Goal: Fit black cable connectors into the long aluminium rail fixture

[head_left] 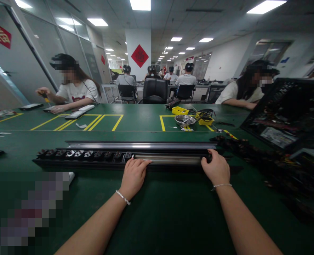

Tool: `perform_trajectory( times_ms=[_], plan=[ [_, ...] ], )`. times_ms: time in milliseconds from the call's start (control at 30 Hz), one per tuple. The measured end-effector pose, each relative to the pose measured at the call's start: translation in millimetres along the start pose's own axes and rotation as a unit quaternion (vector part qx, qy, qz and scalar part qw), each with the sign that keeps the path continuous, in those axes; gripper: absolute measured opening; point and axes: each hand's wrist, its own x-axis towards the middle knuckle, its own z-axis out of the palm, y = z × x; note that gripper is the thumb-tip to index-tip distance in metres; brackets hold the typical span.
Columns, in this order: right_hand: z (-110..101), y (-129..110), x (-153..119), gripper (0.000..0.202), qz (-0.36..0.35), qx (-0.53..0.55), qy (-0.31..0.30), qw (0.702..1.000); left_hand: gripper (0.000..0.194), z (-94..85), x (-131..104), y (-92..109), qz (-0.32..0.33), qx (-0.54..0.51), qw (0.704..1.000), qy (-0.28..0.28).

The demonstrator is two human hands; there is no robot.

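Observation:
A long black channel [74,164] lies crosswise in front of me, with a row of black socket modules [98,154] filling its left part. Its right part shows a bare metallic strip inside. My left hand [133,174] grips the channel's front edge beside the last socket module, thumb stretched to the right. At the right end, my right hand [217,168] is curled with thumb and fingers around a small black part [207,158], mostly hidden by the fingers. Just behind lies a second long channel with a shiny metal inside [143,145].
A heap of dark modules [255,152] spreads at the right, near a large black open case [281,113]. Farther back are a metal bowl [184,120] and yellow trays [180,111]. Co-workers sit across the green table [157,205]. A pixelated object lies at the lower left.

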Motion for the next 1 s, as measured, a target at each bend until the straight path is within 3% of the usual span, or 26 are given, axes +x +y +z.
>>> perform_trajectory(
  times_ms=[1000],
  plan=[
    [-0.2,6.8,1.4,0.041,0.009,0.03,0.022,0.999,0.032,-0.1,0.3,0.2,0.002,-0.003,1.0,0.001]
  ],
)
